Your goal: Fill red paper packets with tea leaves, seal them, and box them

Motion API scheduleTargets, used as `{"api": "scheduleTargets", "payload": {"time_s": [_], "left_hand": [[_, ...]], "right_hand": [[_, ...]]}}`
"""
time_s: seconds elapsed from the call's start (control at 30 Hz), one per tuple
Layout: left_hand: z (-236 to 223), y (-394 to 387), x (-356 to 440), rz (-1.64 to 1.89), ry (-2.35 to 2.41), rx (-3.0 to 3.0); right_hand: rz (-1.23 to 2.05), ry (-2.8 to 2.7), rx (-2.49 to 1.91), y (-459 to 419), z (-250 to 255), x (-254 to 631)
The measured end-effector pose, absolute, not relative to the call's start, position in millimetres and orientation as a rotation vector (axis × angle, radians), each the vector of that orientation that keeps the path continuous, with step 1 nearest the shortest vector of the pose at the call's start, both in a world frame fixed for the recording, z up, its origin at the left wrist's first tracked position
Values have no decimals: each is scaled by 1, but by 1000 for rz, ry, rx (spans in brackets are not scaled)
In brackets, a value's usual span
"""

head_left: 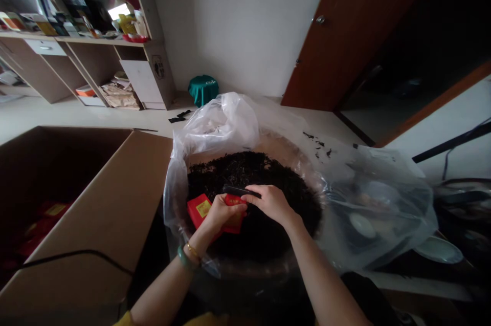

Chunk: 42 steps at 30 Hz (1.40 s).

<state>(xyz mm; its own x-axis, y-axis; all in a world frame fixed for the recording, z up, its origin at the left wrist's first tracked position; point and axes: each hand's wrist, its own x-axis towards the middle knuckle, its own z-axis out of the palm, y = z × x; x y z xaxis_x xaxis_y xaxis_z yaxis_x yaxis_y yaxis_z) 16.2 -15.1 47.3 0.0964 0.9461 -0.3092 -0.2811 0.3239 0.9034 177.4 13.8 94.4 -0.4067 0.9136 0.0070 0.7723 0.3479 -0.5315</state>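
Note:
My left hand [218,215] is closed around a small red packet [235,201] with yellow lettering, over a plastic-lined round container. My right hand [273,204] pinches a thin black flat piece [235,191] against the packet's top edge; its exact kind cannot be told. Beside my left hand lies another red packet [198,209] with a yellow label, partly covered by the wrist. Dark, dry leaf-like pieces [245,165], resembling loose tea, fill the container. A clear plastic liner [233,116] is bunched up over its far rim.
An open cardboard box [126,188] at left holds several red packets [48,213]. At right, clear plastic sheeting [379,203] spreads near a white dish [439,249]. Behind are a teal-covered stool [203,89], shelves [82,39] and a brown door [337,34].

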Motion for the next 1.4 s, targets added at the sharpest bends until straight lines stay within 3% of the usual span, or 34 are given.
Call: {"api": "scheduleTargets", "payload": {"time_s": [0.73,1.13,1.4], "left_hand": [[52,-17,16,1019,1047,762],[48,-18,16,986,1054,839],[59,-17,16,1131,1220,879]], "right_hand": [[458,-2356,-1572,11,93,181],[478,-2449,-1377,12,90,185],[465,-2420,-1398,12,88,185]]}}
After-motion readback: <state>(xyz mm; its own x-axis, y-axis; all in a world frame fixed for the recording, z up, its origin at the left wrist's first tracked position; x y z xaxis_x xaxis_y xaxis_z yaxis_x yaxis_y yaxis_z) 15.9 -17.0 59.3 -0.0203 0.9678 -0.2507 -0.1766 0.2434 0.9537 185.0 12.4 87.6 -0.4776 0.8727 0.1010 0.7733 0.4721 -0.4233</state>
